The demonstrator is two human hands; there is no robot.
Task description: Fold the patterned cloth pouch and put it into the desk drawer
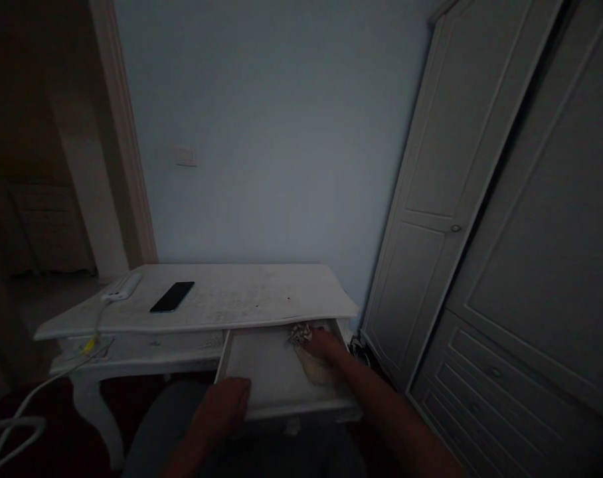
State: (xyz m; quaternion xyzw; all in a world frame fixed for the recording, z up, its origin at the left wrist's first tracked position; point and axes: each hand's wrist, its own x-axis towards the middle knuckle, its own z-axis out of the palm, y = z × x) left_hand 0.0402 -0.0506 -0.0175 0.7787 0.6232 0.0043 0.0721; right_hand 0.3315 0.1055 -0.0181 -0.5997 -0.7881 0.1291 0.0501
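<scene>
A white desk [242,295] stands against the wall with its right drawer [261,372] pulled out. My left hand [224,408] rests on the drawer's front left corner, fingers curled over the edge. My right hand [321,345] reaches into the back of the drawer. Its fingertips touch a small pale crumpled clump [299,332] there. A pale stain [314,372] or scrap lies on the drawer bottom under the hand. The room is dim, so I cannot name the clump.
A black phone [172,297] lies on the desktop, beside a white power strip [122,287] whose cable [42,385] hangs off the left. A tall grey wardrobe [505,232] fills the right side. A doorway opens at the left.
</scene>
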